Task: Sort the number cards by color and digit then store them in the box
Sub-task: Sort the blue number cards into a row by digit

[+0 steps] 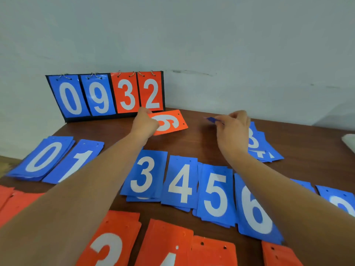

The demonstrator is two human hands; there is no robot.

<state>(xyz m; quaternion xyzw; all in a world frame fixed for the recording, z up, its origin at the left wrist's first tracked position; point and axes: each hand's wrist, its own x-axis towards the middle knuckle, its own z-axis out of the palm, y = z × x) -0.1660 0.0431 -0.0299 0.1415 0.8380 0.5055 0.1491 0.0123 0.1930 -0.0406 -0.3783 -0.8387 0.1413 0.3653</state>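
Observation:
Blue number cards lie in a row on the brown table (201, 143): piles showing 0 (44, 158), 1 (76, 162), 3 (144, 175), 4 (180, 183), 5 (215, 194) and 6 (253, 210). Orange card piles (115, 240) lie along the near edge. My left hand (145, 122) grips an orange card showing 6 or 9 (171, 122) lying at the back of the table. My right hand (233, 127) pinches a blue card (211, 120), seen edge-on, above the table. A loose pile of blue cards (263, 148) lies just right of that hand.
A flip scoreboard (107, 95) showing 0, 9, 3, 2 stands against the white wall at the back left. Another blue card (340, 200) lies at the right edge. A pale object (348, 141) sits at the far right.

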